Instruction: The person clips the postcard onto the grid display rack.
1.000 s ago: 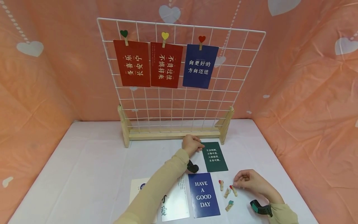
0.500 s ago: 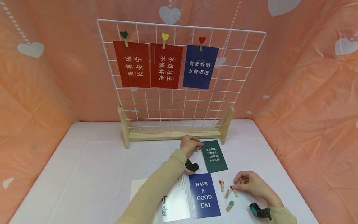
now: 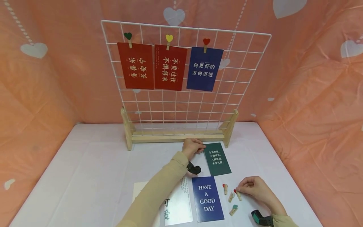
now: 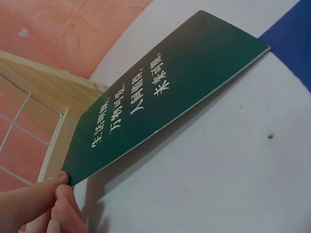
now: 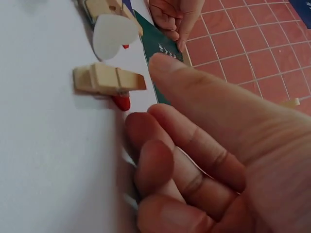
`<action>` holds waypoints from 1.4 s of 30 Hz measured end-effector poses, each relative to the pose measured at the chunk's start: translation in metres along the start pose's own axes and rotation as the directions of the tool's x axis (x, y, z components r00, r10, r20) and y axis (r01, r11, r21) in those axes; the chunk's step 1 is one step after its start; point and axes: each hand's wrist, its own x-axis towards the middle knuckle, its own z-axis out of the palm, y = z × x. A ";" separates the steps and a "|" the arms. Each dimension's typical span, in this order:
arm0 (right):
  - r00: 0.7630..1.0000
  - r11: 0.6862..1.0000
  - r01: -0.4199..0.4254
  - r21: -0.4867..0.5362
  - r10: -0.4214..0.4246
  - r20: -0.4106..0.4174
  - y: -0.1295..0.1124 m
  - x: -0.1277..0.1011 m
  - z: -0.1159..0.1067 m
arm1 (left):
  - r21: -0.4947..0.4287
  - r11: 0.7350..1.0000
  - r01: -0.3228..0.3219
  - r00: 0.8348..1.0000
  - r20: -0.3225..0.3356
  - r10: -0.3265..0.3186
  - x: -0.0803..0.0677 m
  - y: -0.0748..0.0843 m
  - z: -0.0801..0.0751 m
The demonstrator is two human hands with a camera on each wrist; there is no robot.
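Note:
In the head view my left hand pinches the top left corner of a green card with white writing. The left wrist view shows the thumb on top of the card's corner, and a shadow runs under its edge. My right hand hovers at a wooden clothespin with a red heart. Seen in the right wrist view, thumb and forefinger stand apart around the near end of that clothespin, the other fingers loosely curled. More clothespins lie beside it, one with a teal heart.
A white wire grid on a wooden stand rises behind. Two red cards and a blue card hang clipped on it. A blue "HAVE A GOOD DAY" card and white card lie in front, the latter partly under the left sleeve.
The right hand has come slightly nearer the front edge, staying by the red-heart clothespin. The left hand keeps its pinch on the green card and has moved barely leftward.

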 end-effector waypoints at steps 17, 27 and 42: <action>0.999 0.989 0.028 -0.147 -0.033 -0.032 -0.003 0.002 0.008 | -0.112 0.993 0.042 0.999 0.031 -0.039 0.001 0.003 -0.009; 0.999 0.994 0.034 -0.101 -0.035 -0.009 -0.003 0.006 0.004 | -0.128 0.990 0.059 0.997 0.056 -0.052 0.004 -0.004 -0.010; 0.996 0.995 -0.079 -0.062 0.076 -0.055 -0.004 0.008 -0.001 | -0.144 0.987 0.066 0.996 0.067 -0.057 0.002 -0.001 -0.013</action>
